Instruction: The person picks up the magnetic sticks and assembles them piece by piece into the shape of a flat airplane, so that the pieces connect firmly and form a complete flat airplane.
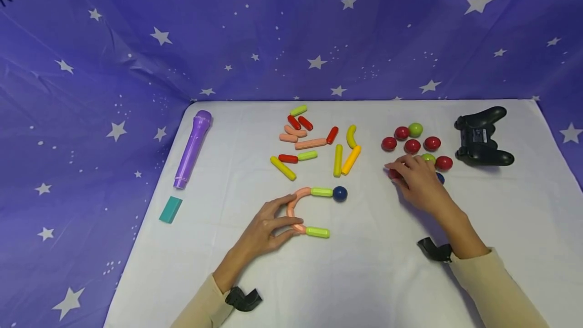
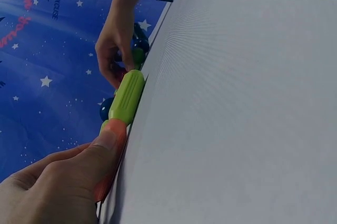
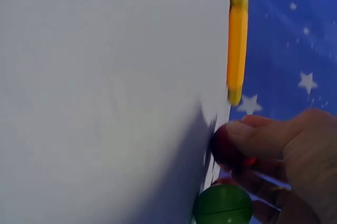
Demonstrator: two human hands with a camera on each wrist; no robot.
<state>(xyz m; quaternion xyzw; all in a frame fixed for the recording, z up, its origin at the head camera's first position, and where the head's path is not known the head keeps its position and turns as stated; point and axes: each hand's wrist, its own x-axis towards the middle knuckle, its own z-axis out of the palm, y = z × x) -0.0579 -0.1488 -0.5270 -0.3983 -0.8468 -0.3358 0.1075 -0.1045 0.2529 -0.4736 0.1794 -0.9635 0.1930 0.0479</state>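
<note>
My left hand [image 1: 267,225] holds a C-shaped chain of curved peach sticks [image 1: 290,210], its fingers and thumb on the curve. From the chain's ends run two straight green sticks, the upper stick [image 1: 321,192] touching a dark blue ball [image 1: 339,194] and the lower stick [image 1: 318,232] bare-ended. In the left wrist view the thumb presses a peach stick [image 2: 117,129] joined to a green stick [image 2: 127,97]. My right hand [image 1: 421,182] pinches a red ball [image 3: 226,145] between thumb and fingers, among other balls. A green ball [image 3: 224,204] lies close to those fingers.
Loose coloured sticks, including a peach stick [image 1: 310,144] and a yellow stick [image 1: 337,160], lie behind the chain. Red balls [image 1: 431,143] and a green ball [image 1: 415,129] sit beside a black game controller [image 1: 478,135]. A purple microphone [image 1: 192,151] and teal block [image 1: 170,209] are left.
</note>
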